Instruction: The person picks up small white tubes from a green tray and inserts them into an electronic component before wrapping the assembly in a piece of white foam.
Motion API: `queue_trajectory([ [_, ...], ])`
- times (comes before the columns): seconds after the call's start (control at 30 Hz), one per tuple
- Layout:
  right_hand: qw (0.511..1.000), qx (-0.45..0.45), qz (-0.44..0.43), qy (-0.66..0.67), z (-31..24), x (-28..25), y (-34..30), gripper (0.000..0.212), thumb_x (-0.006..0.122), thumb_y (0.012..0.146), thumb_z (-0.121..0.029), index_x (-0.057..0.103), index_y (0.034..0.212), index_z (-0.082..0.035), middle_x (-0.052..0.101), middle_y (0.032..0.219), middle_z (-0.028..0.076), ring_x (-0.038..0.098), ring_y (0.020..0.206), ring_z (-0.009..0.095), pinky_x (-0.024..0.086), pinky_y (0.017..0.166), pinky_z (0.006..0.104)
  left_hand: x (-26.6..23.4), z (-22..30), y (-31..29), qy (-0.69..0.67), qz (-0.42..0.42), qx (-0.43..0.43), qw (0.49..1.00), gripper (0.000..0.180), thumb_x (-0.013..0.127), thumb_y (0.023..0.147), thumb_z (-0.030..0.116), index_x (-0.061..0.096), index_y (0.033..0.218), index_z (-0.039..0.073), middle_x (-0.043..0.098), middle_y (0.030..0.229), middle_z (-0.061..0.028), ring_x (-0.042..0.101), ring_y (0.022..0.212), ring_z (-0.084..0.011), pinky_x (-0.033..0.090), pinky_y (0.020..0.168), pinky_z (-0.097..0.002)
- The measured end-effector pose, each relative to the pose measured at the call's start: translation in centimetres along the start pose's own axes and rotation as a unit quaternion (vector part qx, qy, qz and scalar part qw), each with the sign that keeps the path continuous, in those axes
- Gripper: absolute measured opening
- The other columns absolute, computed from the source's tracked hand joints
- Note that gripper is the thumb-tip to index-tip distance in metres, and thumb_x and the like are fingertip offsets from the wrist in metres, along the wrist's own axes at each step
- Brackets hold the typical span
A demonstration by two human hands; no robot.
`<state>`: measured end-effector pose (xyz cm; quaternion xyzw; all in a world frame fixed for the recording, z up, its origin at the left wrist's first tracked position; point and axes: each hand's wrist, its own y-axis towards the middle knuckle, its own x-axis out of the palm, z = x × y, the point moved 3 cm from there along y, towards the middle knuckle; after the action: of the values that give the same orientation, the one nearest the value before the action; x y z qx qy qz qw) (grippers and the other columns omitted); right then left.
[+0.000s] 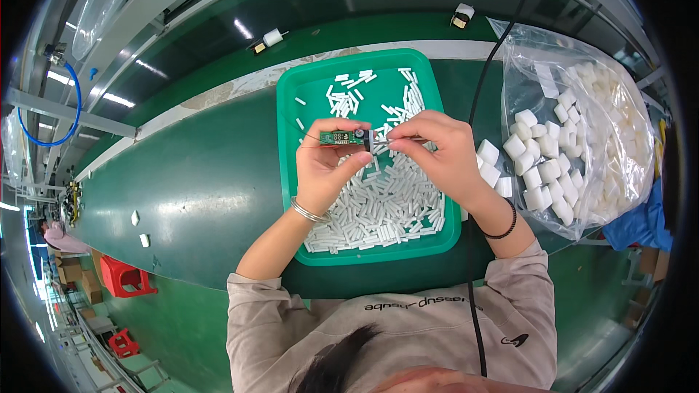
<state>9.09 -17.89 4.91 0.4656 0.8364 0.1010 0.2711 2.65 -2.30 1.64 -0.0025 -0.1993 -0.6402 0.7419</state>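
My left hand (318,169) grips a small green circuit board (337,137) with a display window and a dark part at its right end. The board is raised above a green plastic tray (285,124). From the right, my right hand (445,147) pinches a thin metal tool, seemingly tweezers (386,141), whose tip meets the board's right end. A small pale piece sits at that meeting point, too small to make out. Under both hands, many short white tubes (378,207) lie loose in the tray, thickest toward its near side.
A clear plastic bag (619,138) of white foam-like blocks (542,149) lies open to the right. A black cable (486,76) runs down past the tray's right side. Two small white-and-black parts (268,40) (462,16) rest beyond the table's far edge. Two white bits (144,240) lie left.
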Motion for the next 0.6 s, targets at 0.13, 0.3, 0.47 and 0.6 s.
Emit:
queue_trajectory([
  [0.13, 0.976, -0.172, -0.011, -0.131, -0.1, 0.0, 0.0, 0.015, 0.067, 0.064, -0.006, 0.062, 0.078, -0.003, 0.058, 0.068, 0.007, 0.056, 0.059, 0.019, 0.045, 0.051, 0.0263, -0.3, -0.3, -0.1, -0.015, 0.029, -0.038, 0.999, 0.040, 0.066, 0.065, -0.008, 0.046, 0.099, 0.000, 0.053, 0.099, -0.0107, 0.056, 0.088, -0.0166, 0.049, 0.075, -0.0279],
  [0.3, 0.929, -0.285, -0.019, -0.237, -0.5, 0.3, -0.5, 0.021, 0.069, 0.060, -0.005, 0.060, 0.078, -0.002, 0.057, 0.067, 0.006, 0.054, 0.057, 0.019, 0.044, 0.049, 0.0269, -0.6, -1.0, -0.2, -0.041, 0.039, -0.085, 0.995, 0.042, 0.068, 0.064, -0.007, 0.047, 0.100, 0.001, 0.052, 0.098, -0.0097, 0.056, 0.085, -0.0151, 0.049, 0.074, -0.0264],
  [0.47, 0.932, -0.288, -0.012, -0.219, -0.3, 0.3, -0.4, 0.021, 0.069, 0.060, -0.005, 0.060, 0.078, -0.001, 0.057, 0.067, 0.006, 0.054, 0.058, 0.019, 0.044, 0.049, 0.0270, -0.2, -0.8, 0.1, -0.008, 0.014, -0.090, 0.996, 0.037, 0.063, 0.067, -0.001, 0.047, 0.101, 0.000, 0.056, 0.097, -0.0169, 0.058, 0.086, -0.0201, 0.053, 0.070, -0.0345],
  [0.6, 0.954, -0.244, 0.010, -0.175, -0.2, 0.2, -0.1, 0.021, 0.069, 0.060, -0.005, 0.061, 0.079, -0.001, 0.057, 0.068, 0.006, 0.055, 0.059, 0.019, 0.044, 0.050, 0.0270, -0.5, -0.7, 0.0, -0.054, 0.043, -0.132, 0.989, 0.036, 0.067, 0.066, -0.004, 0.049, 0.096, -0.001, 0.058, 0.097, -0.0170, 0.058, 0.085, -0.0174, 0.050, 0.073, -0.0282],
])
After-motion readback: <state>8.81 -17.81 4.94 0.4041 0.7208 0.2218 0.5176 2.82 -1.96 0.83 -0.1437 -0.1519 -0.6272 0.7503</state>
